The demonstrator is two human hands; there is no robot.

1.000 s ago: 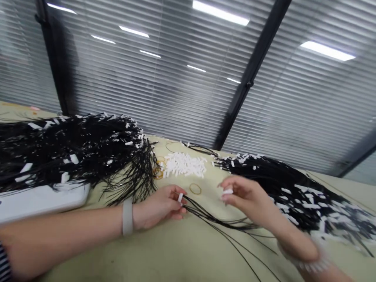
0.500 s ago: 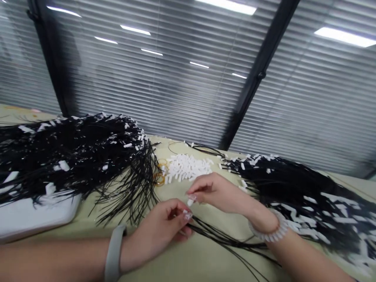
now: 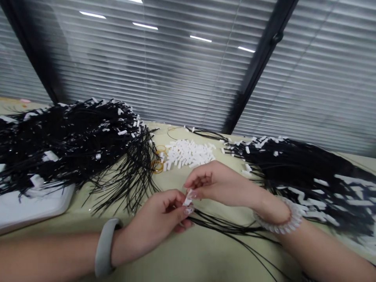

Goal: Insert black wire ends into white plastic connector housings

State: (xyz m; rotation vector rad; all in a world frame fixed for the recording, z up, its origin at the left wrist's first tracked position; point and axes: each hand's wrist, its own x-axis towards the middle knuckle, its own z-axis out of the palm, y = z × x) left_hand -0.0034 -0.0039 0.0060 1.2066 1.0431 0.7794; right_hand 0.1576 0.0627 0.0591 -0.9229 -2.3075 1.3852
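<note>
Near the middle of the table, my left hand (image 3: 160, 213) is closed around the ends of several thin black cables (image 3: 223, 225), which trail off to the right under my right forearm. My right hand (image 3: 216, 184) pinches a small white plastic piece (image 3: 188, 197) between thumb and finger. That piece sits right at the cable ends by my left fingertips; whether it is on a cable I cannot tell. Behind my hands lies a heap of similar white pieces (image 3: 189, 152).
A large pile of black cables with white pieces (image 3: 88, 137) covers the left, partly over a white tray (image 3: 44, 209). Another cable bundle (image 3: 299, 168) lies at the right. Yellow rubber bands (image 3: 158, 166) rest beside the heap. A window with blinds (image 3: 182, 78) stands behind the table.
My right hand has brought the white piece down to the cable ends in my left hand; earlier it was slightly above them. The camera view has tilted downward.
</note>
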